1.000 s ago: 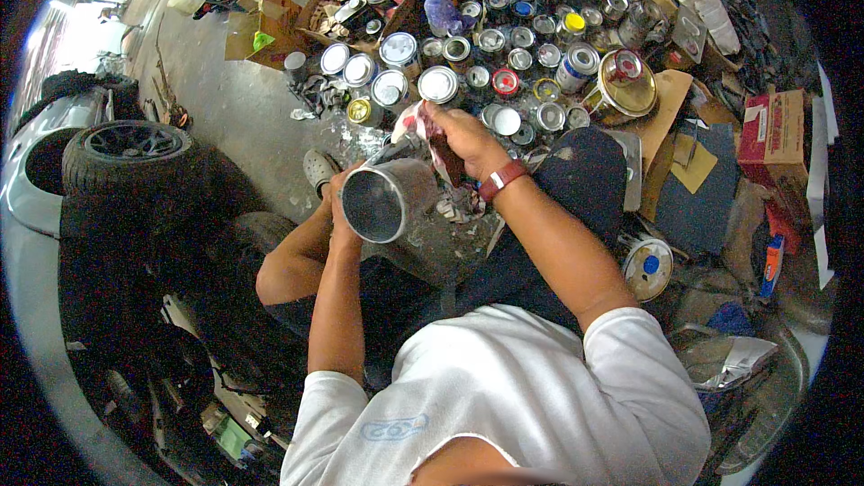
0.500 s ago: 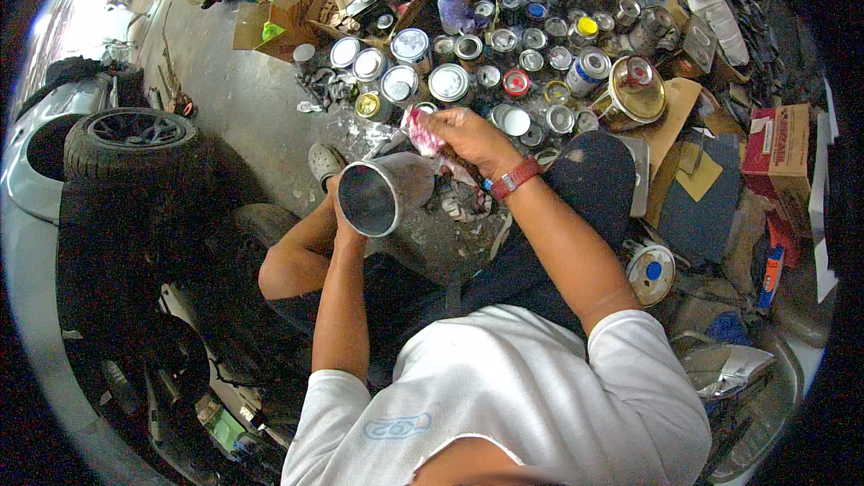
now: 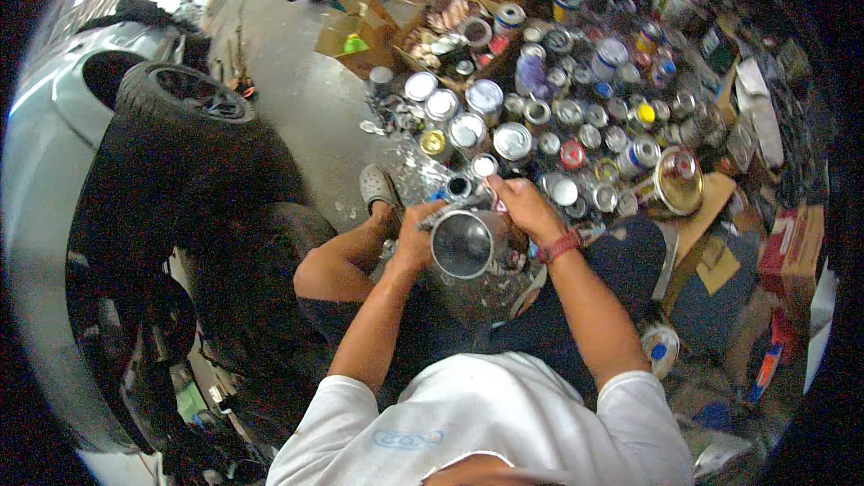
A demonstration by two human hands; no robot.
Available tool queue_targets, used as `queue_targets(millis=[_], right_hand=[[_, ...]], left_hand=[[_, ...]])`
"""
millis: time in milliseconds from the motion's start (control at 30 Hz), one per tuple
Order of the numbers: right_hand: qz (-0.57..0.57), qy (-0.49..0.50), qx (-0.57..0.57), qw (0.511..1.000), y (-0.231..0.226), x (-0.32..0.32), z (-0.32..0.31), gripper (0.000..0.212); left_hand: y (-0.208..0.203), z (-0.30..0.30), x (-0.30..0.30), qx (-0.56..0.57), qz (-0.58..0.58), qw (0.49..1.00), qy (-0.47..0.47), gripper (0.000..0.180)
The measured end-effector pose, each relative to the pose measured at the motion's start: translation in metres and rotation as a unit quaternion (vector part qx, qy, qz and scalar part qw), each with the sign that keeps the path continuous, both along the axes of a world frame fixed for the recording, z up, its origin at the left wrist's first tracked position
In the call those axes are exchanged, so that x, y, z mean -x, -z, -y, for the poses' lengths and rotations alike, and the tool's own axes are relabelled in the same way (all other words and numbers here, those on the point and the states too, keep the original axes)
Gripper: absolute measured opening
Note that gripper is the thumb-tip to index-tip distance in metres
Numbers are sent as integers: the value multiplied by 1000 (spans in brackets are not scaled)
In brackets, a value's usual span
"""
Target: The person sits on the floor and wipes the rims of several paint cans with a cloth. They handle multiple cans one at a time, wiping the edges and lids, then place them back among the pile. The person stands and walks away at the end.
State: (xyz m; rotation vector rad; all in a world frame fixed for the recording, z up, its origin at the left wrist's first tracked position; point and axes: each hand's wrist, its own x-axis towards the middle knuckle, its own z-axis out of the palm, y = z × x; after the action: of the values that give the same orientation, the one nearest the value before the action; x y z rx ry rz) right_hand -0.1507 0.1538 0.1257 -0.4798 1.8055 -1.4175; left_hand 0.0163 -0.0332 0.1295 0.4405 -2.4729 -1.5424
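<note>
A grey, metal-looking cup (image 3: 462, 244) is in front of me above my lap, its wide round mouth turned up toward me. My left hand (image 3: 417, 232) is closed on its left side. On its far right side, my right hand (image 3: 529, 211), with a red band at the wrist, pinches a pink and white rag (image 3: 498, 204), mostly hidden by the fingers. Just beyond the hands are a small dark-mouthed can (image 3: 458, 186) and a round white top (image 3: 483, 165); whether either is touched I cannot tell.
Many paint cans (image 3: 512, 140) crowd the floor ahead. Cardboard boxes (image 3: 360, 34) stand behind them at the left. A wheel (image 3: 184, 93) and a pale car body (image 3: 45, 216) are at my left. A red and brown box (image 3: 792, 247) lies at the right.
My view has shifted, so the surroundings sit lower and further right. The cup's mouth has turned more toward me. My right hand with the rag has come down to the cup's far side.
</note>
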Motion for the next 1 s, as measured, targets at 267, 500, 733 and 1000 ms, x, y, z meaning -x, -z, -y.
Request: queue_targets(millis=[267,500,733,1000], right_hand=[[-102,17,-44,994,-22,-11,1,59],[-211,-31,-33,976,-27,-6,-12,41],[-38,71,207,975,13,14,-10,29],[-12,-27,158,987,4,8,-9,28]], left_hand=[[-7,0,-6,103,12,995,6,26],[50,23,-25,142,57,986,-73,33],[79,48,-41,-159,104,978,-91,32],[50,48,-40,-151,133,977,-67,31]])
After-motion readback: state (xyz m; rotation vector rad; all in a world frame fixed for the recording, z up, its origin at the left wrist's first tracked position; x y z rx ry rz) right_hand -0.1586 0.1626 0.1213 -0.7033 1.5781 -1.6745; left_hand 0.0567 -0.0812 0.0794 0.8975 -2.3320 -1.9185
